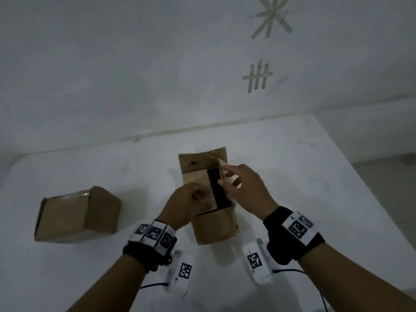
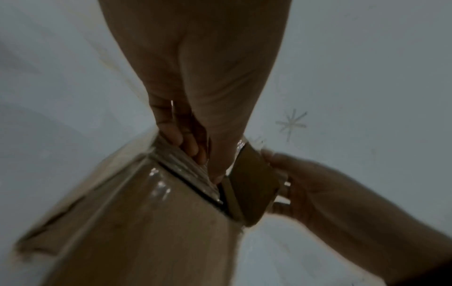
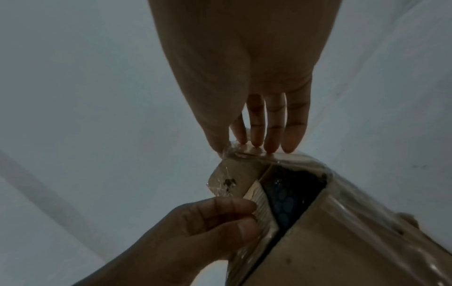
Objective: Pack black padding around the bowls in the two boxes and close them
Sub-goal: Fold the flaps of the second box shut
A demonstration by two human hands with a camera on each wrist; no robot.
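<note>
Now, head view:
left hand (image 1: 189, 199): fingers curled, pinching left flap of open cardboard box (image 1: 213, 228) mid-table.
right hand (image 1: 243, 188): fingers fairly straight against right flap (image 1: 221, 171), thumb on its inner side.
black padding (image 1: 217, 190): dark strip showing in gap between flaps; bowl not visible.
second cardboard box (image 1: 76, 216): well apart to left, flaps down.
Left wrist view:
left flap (image 2: 186, 166): taped edge under curled fingertips (image 2: 193, 149).
Right wrist view:
bubble padding (image 3: 291, 195): bulging near opening.
fingertips (image 3: 271, 139): resting on taped flap edge.
risk: padding likely to snag or push flaps back up; loose tape could stick to fingers; right flap may buckle if pressed unevenly.
</note>
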